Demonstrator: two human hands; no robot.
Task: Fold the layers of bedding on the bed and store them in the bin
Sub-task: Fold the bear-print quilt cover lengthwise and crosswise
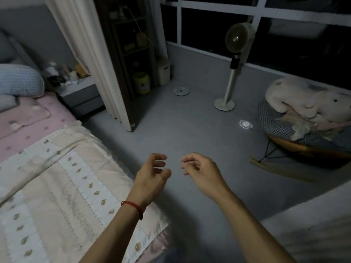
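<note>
A cream and white quilt with small leaf prints lies spread over the bed on the left. Under it shows a pink sheet, with a pink pillow and a blue pillow at the head. My left hand, with a red string at the wrist, hovers just past the bed's right edge, fingers curled loosely and holding nothing. My right hand is beside it over the grey floor, also empty with fingers apart. No bin is in view.
A rocking chair piled with a cream blanket and checked cloth stands at the right. A standing fan is by the dark window. A dark shelf unit, white curtain and grey nightstand stand beyond the bed.
</note>
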